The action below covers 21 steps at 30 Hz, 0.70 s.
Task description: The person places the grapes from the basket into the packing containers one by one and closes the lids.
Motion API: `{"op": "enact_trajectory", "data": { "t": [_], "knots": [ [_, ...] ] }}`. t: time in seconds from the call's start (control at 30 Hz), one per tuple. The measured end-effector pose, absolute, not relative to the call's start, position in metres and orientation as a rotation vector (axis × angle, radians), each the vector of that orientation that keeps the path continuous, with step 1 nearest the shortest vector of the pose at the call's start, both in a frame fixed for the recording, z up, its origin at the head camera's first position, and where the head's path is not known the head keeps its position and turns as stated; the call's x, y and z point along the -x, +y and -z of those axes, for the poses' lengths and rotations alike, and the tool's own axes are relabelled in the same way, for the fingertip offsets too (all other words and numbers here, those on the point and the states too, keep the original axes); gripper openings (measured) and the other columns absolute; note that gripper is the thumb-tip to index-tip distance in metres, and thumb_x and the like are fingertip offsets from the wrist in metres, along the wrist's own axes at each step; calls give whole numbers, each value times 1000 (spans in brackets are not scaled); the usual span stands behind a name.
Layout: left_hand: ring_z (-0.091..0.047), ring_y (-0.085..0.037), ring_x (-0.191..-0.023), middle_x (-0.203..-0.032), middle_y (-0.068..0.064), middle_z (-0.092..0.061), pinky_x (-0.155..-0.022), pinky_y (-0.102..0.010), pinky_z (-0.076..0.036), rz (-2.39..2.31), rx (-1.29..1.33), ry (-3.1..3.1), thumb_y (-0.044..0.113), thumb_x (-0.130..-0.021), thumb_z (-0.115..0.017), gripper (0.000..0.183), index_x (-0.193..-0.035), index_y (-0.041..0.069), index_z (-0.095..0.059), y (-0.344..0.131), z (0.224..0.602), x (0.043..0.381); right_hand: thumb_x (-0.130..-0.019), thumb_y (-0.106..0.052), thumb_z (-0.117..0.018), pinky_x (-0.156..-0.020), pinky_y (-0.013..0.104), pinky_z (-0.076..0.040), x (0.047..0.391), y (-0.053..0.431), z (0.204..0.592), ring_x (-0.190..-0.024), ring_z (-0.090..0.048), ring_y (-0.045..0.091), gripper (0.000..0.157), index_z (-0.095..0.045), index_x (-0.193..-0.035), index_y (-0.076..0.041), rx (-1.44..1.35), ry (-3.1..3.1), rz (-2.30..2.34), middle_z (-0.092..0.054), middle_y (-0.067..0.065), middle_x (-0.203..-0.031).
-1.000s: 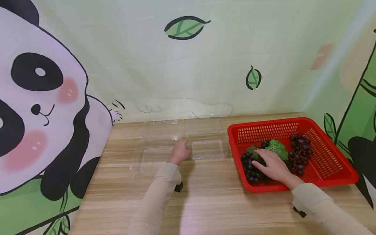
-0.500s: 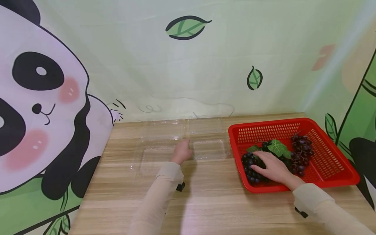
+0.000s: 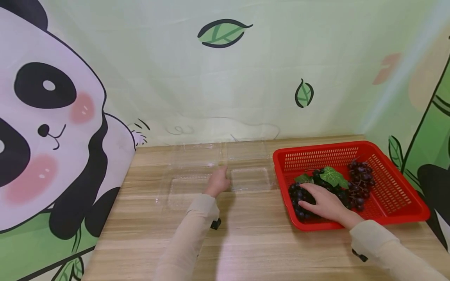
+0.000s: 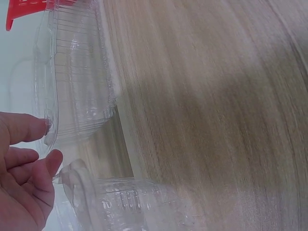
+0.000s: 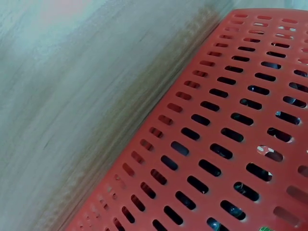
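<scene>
My left hand [image 3: 218, 181] is between two clear plastic clamshell containers, at their inner edges. In the left wrist view one fingertip touches the rim of the right container [image 4: 79, 72]. Another fingertip is right at the corner of the left container [image 4: 130, 204], with a gap between the two digits. Over the left end of a red plastic basket [image 3: 415, 212], my right hand [image 3: 325, 203] rests on a bunch of dark grapes [image 3: 297, 195], thumb spread to the side. The right wrist view shows only the basket's slotted wall [image 5: 216, 130], hiding that hand.
Also in the basket are dark grapes with green leaves [image 3: 334, 177] and a reddish-purple bunch [image 3: 361, 181] to the right. Raised clear lids [image 3: 200, 155] stand behind the containers. A printed panda backdrop [image 3: 246, 86] bounds the wooden table [image 3: 253, 238] at the back.
My right hand has shifted slightly left and down over the dark grapes, and more of the leafy bunch shows behind it. The left hand has barely moved.
</scene>
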State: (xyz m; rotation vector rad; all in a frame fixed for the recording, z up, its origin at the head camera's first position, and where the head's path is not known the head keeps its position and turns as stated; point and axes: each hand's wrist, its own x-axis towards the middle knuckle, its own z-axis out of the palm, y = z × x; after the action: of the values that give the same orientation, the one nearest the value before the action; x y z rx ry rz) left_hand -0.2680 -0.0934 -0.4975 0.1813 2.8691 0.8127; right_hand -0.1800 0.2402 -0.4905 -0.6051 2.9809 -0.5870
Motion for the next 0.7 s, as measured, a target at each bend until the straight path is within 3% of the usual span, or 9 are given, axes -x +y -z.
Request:
{"op": "enact_trajectory", "data": {
  "t": [0.37,0.5,0.6,0.7],
  "knots": [
    [-51,-21,-75,-118,-16,-55,-75,-33,-45,-826,-170,2850,0,-76,-54,57,-131,0,-38,-93,498,268,-81,-42,-57,-92,51,-36,180,237,493,-117,-43,36,63,-42,-128,-3,584,2919,703,-44,20,-129],
    [-47,-19,-66,-93,-13,-60,-67,-31,-44,-832,-193,2861,0,-76,-55,56,-129,0,-40,-94,498,268,-80,-43,-58,-92,52,-35,181,237,494,-118,-41,37,67,-39,-130,-2,551,2883,706,-42,21,-131],
    [-46,-18,-63,-76,-8,-55,-62,-30,-42,-829,-204,2870,0,-75,-55,55,-128,0,-42,-95,497,267,-80,-45,-57,-92,52,-35,181,236,493,-118,-40,38,70,-38,-131,-2,540,2862,700,-41,22,-131],
    [-45,-18,-62,-73,-6,-53,-61,-29,-41,-827,-201,2872,0,-75,-55,54,-128,0,-42,-94,497,267,-80,-46,-57,-92,52,-35,181,236,493,-118,-40,38,70,-37,-131,-2,537,2855,698,-41,22,-132]
  ]
}}
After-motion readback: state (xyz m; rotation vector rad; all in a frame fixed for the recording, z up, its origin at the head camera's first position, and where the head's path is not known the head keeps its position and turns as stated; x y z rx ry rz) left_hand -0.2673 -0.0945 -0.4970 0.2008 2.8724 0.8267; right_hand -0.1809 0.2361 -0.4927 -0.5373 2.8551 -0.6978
